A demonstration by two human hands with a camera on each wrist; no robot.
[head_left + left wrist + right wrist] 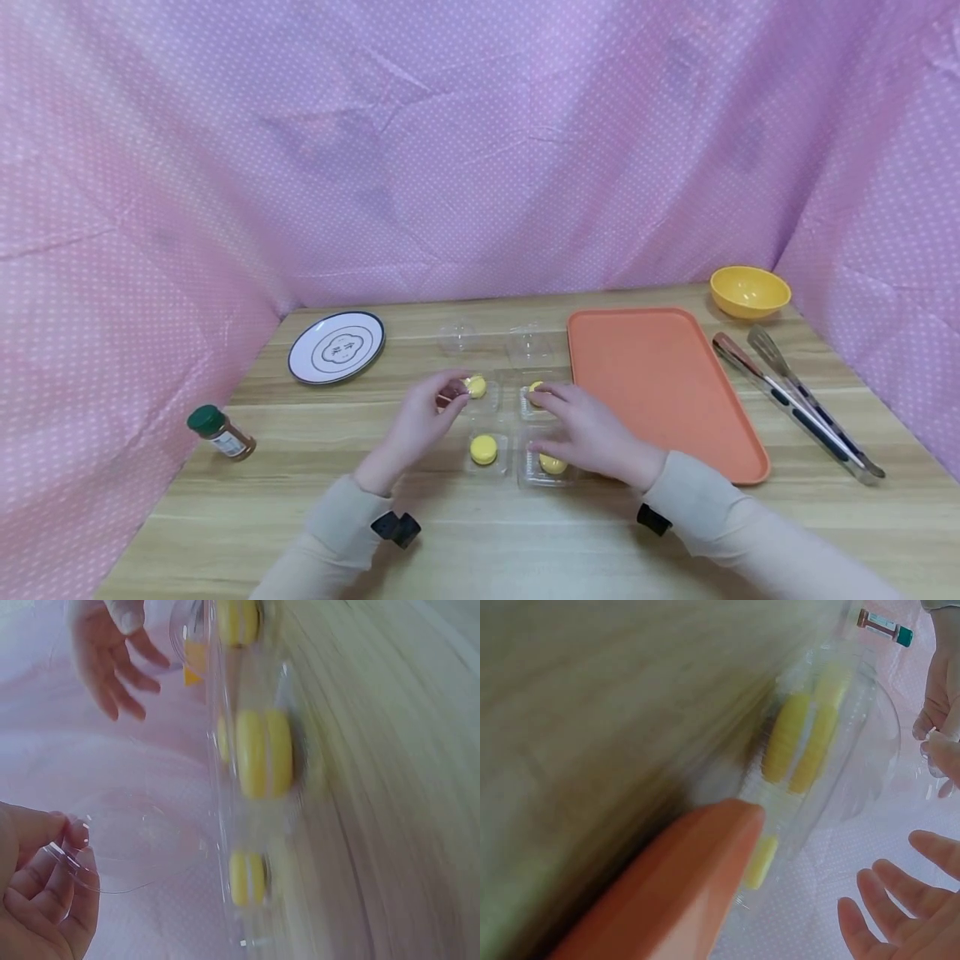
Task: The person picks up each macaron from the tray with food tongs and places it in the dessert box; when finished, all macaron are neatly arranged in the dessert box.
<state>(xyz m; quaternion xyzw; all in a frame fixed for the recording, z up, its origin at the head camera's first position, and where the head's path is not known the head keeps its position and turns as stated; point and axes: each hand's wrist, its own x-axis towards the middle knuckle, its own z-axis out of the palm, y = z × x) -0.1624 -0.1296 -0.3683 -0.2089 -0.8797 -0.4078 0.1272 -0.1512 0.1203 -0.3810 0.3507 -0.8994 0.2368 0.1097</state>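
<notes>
My left hand pinches the rim of a clear plastic dome lid between thumb and fingers. Its dome barely shows in the head view, left of the far-left yellow macaron. My right hand hovers with spread fingers over the two right-hand macarons, partly covering the near-right one and the far-right one. In the right wrist view its fingers look empty and relaxed. The near-left macaron sits uncovered in its clear plastic container. Two clear domes lie behind the containers.
An orange tray lies just right of the containers. Beyond it are metal tongs and a yellow bowl. At left stand a green-capped spice jar and a white plate. Pink dotted cloth hangs around the table.
</notes>
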